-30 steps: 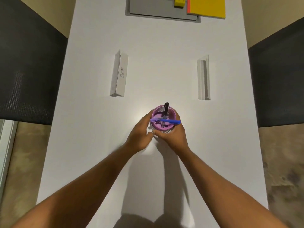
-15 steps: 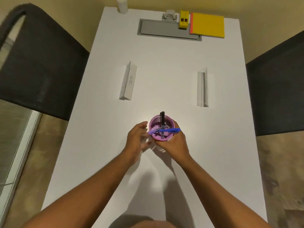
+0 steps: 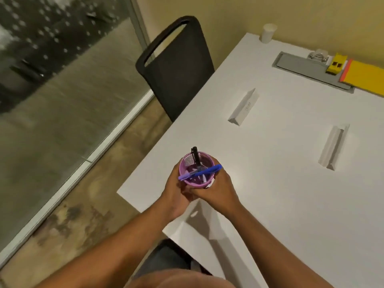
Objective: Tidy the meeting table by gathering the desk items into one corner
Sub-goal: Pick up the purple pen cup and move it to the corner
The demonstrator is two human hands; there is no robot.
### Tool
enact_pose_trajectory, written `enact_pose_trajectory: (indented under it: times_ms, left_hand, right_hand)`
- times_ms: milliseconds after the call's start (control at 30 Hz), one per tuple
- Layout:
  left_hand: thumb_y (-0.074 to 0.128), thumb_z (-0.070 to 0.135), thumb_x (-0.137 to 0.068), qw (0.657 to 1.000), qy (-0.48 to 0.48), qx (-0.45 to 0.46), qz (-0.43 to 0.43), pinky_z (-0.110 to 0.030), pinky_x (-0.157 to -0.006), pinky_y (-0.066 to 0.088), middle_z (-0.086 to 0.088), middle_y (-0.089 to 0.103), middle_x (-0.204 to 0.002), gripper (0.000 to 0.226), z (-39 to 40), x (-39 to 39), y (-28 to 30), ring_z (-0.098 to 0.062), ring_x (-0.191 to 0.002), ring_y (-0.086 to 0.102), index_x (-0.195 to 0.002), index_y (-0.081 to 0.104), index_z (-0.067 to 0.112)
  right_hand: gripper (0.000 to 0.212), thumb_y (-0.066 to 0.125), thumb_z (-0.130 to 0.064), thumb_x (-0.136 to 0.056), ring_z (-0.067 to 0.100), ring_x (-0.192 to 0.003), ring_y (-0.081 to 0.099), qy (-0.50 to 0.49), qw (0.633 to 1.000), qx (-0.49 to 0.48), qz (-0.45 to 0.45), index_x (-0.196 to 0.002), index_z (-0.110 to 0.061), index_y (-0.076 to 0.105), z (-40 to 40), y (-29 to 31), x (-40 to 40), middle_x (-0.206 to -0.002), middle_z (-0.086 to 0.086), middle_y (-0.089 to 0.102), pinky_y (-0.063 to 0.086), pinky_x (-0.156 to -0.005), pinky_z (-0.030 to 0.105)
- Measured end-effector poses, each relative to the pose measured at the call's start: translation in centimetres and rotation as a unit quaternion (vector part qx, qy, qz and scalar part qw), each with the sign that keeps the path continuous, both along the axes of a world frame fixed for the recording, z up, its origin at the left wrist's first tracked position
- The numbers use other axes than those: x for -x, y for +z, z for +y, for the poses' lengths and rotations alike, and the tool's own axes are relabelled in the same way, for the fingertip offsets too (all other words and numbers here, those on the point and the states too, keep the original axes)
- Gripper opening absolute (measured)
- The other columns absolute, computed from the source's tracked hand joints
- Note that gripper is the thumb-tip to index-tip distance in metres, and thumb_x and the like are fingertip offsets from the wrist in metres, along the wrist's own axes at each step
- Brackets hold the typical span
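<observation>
Under the purple pen cup, both hands grip its sides, hiding its base.

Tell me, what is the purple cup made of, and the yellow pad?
The purple cup looks like fine metal or plastic mesh: its inner wall shows a tiny grid. The yellow pad looks like matte paper or card, flat with an orange edge.

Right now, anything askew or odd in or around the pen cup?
Yes. The blue pen lies flat across the rim of the purple mesh pen cup instead of standing inside like the black pen. Both hands, left hand and right hand, grip the cup.
</observation>
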State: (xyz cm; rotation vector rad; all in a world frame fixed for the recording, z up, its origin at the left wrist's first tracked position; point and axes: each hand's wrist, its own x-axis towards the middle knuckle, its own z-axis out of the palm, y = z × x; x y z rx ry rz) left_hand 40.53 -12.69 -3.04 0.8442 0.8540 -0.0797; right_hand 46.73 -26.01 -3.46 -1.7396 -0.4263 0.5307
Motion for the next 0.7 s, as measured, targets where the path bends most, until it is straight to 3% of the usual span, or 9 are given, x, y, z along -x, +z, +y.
enact_pose_trajectory:
  times_ms: [133,233,300,400,567,700]
  left_hand:
    - [0.054,0.057,-0.098,0.996,0.081,0.012,-0.019,-0.036,-0.071,0.064,-0.015,0.079,-0.118,0.049,3.9,6.6,0.4,-0.024,-0.095,0.08,-0.116,0.082,0.02]
    - [0.058,0.057,-0.092,0.988,0.152,0.028,-0.028,-0.036,-0.069,0.065,-0.02,0.077,-0.12,0.054,6.8,11.7,0.1,-0.027,-0.093,0.08,-0.116,0.082,0.015]
    - [0.052,0.056,-0.098,0.982,0.181,0.044,-0.038,-0.035,-0.07,0.065,-0.022,0.076,-0.123,0.055,9.0,15.1,-0.1,-0.028,-0.095,0.079,-0.119,0.08,0.013]
    - [0.047,0.054,-0.1,0.971,0.223,0.064,-0.061,-0.037,-0.073,0.066,-0.022,0.075,-0.125,0.057,12.6,20.4,-0.2,-0.028,-0.1,0.079,-0.118,0.081,0.012]
    - [0.054,0.055,-0.09,0.952,0.283,0.064,-0.096,-0.037,-0.076,0.066,-0.019,0.075,-0.128,0.06,19.7,29.7,0.3,-0.026,-0.103,0.079,-0.125,0.078,0.013]
    - [0.059,0.056,-0.084,0.942,0.318,0.044,-0.096,-0.036,-0.073,0.067,-0.017,0.078,-0.12,0.056,25.2,36.3,1.1,-0.025,-0.096,0.08,-0.115,0.083,0.015]
  right_hand:
    - [0.09,0.096,-0.056,-0.061,-0.008,-0.12,0.061,0.115,0.993,0.004,-0.018,-0.138,-0.05,0.05,5.1,1.4,3.7,-0.128,-0.03,0.064,0.054,-0.097,0.013]
    - [0.08,0.083,-0.067,-0.063,-0.021,-0.118,0.054,0.188,0.981,0.019,-0.049,-0.132,-0.055,0.044,9.3,2.6,7.0,-0.12,-0.045,0.056,0.047,-0.094,0.001]
    - [0.078,0.084,-0.068,-0.063,-0.022,-0.119,0.052,0.231,0.971,0.025,-0.052,-0.129,-0.061,0.044,12.4,3.1,9.3,-0.12,-0.052,0.053,0.044,-0.089,-0.003]
    - [0.088,0.09,-0.069,-0.059,-0.011,-0.123,0.058,0.28,0.958,0.028,-0.048,-0.135,-0.061,0.048,17.3,3.1,13.5,-0.129,-0.037,0.06,0.052,-0.095,0.008]
    - [0.091,0.098,-0.046,-0.061,-0.006,-0.12,0.065,0.329,0.943,0.02,-0.052,-0.14,-0.051,0.053,26.0,3.0,22.4,-0.129,-0.027,0.068,0.055,-0.096,0.014]
    - [0.085,0.1,-0.036,-0.062,0.001,-0.116,0.07,0.368,0.929,0.018,-0.048,-0.137,-0.039,0.059,32.4,3.0,28.6,-0.124,-0.017,0.074,0.057,-0.097,0.02]
